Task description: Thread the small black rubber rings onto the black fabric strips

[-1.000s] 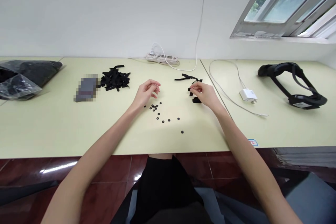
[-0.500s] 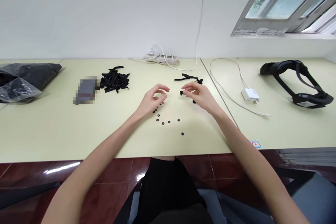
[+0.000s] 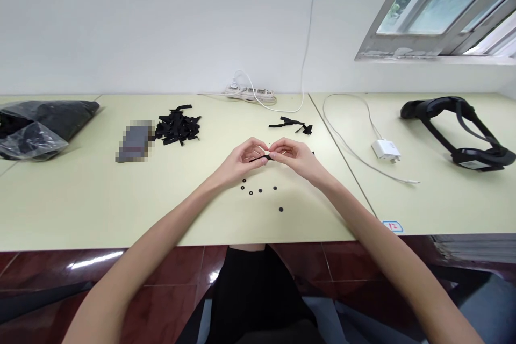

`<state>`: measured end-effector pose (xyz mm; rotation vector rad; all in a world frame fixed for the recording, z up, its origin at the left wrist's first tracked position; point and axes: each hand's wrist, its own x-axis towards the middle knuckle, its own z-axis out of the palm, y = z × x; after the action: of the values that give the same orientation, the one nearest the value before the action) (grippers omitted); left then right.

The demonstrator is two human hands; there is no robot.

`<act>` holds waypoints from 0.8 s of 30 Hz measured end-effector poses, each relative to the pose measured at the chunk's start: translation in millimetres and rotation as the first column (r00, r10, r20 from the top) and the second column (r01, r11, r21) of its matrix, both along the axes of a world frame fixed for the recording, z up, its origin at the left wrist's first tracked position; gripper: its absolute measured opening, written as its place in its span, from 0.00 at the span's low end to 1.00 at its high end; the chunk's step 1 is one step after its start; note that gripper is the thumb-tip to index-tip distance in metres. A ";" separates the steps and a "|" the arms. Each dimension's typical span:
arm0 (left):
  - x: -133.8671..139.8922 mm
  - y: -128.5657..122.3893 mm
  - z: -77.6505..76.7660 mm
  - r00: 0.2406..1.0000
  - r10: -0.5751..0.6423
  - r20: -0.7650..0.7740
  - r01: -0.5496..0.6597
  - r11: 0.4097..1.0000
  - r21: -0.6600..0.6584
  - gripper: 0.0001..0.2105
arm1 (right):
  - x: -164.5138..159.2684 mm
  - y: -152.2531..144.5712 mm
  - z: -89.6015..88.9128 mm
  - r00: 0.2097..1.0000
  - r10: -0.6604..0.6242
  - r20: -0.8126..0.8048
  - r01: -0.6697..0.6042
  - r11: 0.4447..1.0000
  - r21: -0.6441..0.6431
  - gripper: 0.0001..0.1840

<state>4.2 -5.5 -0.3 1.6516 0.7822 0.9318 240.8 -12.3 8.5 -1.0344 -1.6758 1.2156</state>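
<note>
My left hand (image 3: 245, 161) and my right hand (image 3: 295, 158) meet over the middle of the table. Between their fingertips is a short black fabric strip (image 3: 265, 157), pinched from both sides; its far end is partly hidden by the fingers. Just in front of the hands lie several small black ring-shaped pieces (image 3: 250, 193), spread in a loose curve. Behind my right hand are a few loose black strips (image 3: 287, 121), and a bit of black shows at its wrist side.
On the left are a heap of black strips (image 3: 179, 126), a blurred grey object (image 3: 135, 142) and a plastic bag (image 3: 48, 123). A power strip (image 3: 252, 93) lies by the wall. To the right are a white charger (image 3: 386, 149) with cable and a black headset (image 3: 463, 129).
My hands have come together and slightly toward me. The black strip, earlier in my right hand alone, is now between both. My left hand now covers some of the rings.
</note>
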 end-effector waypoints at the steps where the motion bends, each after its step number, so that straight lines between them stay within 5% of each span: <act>1: -1.1 0.5 1.7 1.000 0.008 -0.008 -0.008 1.000 0.019 0.13 | 0.9 0.3 0.3 1.000 -0.010 0.012 0.010 1.000 -0.012 0.17; 13: -9.8 7.4 4.9 0.993 -0.108 -0.046 0.109 0.994 0.005 0.09 | -5.7 0.8 -6.2 0.998 -0.049 -0.031 0.046 0.995 -0.091 0.20; 17: -19.4 17.2 9.2 0.995 0.098 0.015 -0.098 0.995 0.006 0.14 | -6.1 -3.3 -8.3 0.995 -0.071 0.077 0.073 0.997 -0.018 0.15; 20: -26.8 27.2 9.9 0.928 0.311 0.204 -0.307 0.950 -0.048 0.19 | -6.0 -10.1 -8.0 0.938 0.163 0.307 -0.180 0.983 0.029 0.10; 24: -30.2 35.9 3.6 0.865 0.391 0.314 -0.374 0.920 -0.117 0.18 | -11.6 -17.0 -9.8 0.817 0.369 0.444 -0.437 0.897 0.059 0.05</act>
<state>-26.0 30.4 3.3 1.2621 0.9064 1.4162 229.2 -29.3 -1.3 -0.9102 -2.3923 1.1407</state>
